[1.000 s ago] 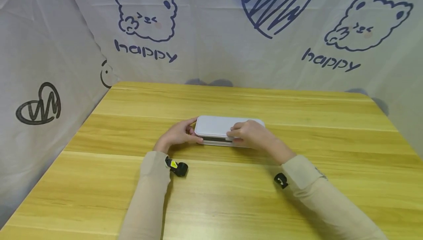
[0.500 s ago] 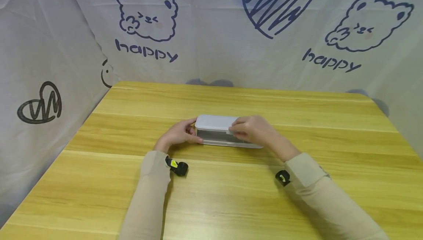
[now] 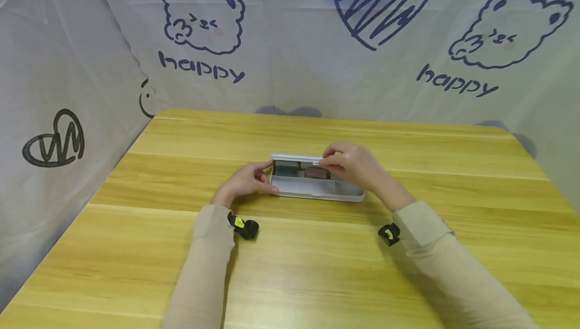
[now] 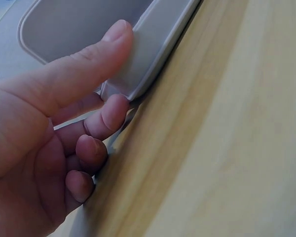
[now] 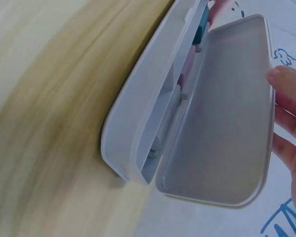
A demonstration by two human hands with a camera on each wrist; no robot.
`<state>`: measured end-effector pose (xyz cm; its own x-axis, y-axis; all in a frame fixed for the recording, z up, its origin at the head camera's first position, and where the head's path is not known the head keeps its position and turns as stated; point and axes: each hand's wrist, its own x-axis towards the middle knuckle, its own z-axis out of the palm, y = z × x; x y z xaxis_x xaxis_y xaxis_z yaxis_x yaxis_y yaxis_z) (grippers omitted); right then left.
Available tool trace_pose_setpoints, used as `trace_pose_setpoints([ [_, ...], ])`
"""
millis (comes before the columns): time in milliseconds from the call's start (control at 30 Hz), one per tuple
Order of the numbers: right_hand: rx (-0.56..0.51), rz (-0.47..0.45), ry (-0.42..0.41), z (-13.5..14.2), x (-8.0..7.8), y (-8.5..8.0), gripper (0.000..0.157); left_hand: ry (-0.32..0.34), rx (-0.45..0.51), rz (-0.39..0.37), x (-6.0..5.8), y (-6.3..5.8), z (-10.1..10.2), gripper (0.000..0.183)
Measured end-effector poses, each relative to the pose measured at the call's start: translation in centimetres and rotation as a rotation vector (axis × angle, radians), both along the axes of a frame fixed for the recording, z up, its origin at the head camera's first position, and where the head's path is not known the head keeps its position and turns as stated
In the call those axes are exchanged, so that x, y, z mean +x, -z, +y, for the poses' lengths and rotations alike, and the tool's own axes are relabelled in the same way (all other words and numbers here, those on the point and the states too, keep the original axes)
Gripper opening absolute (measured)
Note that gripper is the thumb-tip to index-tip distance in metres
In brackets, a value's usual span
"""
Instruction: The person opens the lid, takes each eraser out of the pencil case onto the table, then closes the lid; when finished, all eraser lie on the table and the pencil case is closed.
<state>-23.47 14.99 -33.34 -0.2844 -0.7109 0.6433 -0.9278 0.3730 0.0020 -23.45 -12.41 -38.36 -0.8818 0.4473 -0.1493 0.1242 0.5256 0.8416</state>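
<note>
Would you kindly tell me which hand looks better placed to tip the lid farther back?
Probably the right hand: it grips the raised lid at its free edge. The left hand holds the left end of the case, so it seems better suited to steadying.

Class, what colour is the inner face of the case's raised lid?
The lid's inner face looks plain pale grey, best seen in the right wrist view.

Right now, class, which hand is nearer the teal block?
Left: the left hand holds the white case just beside the teal block; the right hand pinches the lid, farther right.
</note>
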Motion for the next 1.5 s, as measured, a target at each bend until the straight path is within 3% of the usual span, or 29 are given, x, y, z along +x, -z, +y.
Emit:
trace_pose_setpoints([
  [200,-0.042,0.022,0.027,0.1,-0.6,-0.3,0.011,0.009,0.005,0.012,0.0,-0.2,0.1,0.084],
  [433,-0.062,0.028,0.057,-0.1,-1.0,-0.5,0.009,0.005,0.002,-0.003,1.8,-3.1,0.7,0.078],
  [700,-0.062,0.101,0.125,-0.3,-1.5,-0.7,0.007,0.002,0.011,0.017,0.0,-0.3,0.1,0.083],
  [1200,-0.045,0.072,0.102,0.6,-2.5,-0.7,0.022,-0.004,0.006,0.020,0.0,0.0,0.0,0.082],
  [1500,0.027,-0.004,0.152,1.5,-2.7,-0.6,0.033,-0.003,-0.005,0.029,-0.2,0.1,-0.1,0.082],
])
